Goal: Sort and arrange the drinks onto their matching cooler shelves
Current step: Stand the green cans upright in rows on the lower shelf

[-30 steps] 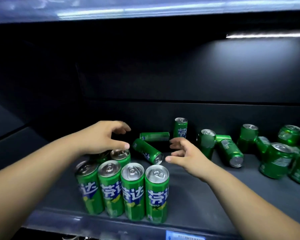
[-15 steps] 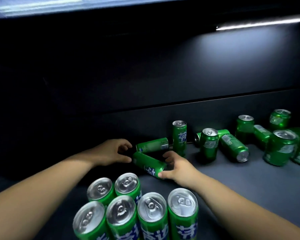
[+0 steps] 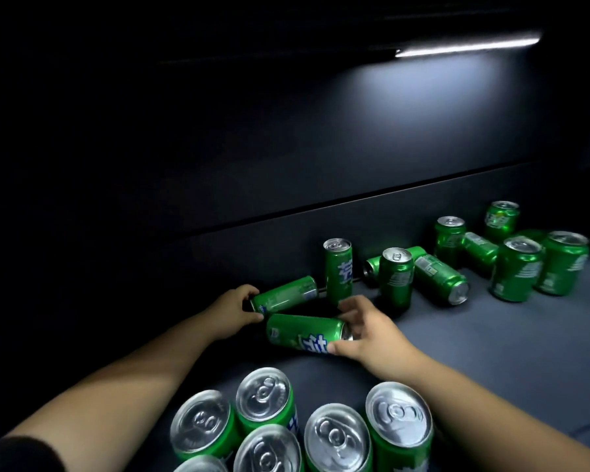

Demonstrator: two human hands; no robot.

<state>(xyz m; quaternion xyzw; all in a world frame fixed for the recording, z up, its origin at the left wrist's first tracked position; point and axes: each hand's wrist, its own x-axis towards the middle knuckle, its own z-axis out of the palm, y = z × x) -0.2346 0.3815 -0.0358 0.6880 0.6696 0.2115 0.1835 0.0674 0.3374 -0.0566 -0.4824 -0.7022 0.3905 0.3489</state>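
Two slim green cans lie on their sides on the dark cooler shelf [image 3: 491, 342]. My left hand [image 3: 234, 310] grips the left end of the far lying can [image 3: 285, 294]. My right hand [image 3: 365, 332] is closed around the right end of the near lying can [image 3: 304, 333]. Just behind them a slim green can [image 3: 338, 267] stands upright near the back wall. Several upright slim green cans [image 3: 300, 424] stand packed together at the front of the shelf, seen from above.
To the right stands a shorter green can [image 3: 395, 277], with more green cans [image 3: 515, 264] upright and toppled at the back right. The dark back wall [image 3: 286, 172] closes the shelf. A light strip [image 3: 467, 47] glows above right.
Both hands reached deeper into the shelf and closed on the two lying cans. The view moved closer, so the front group of cans slid toward the bottom edge.
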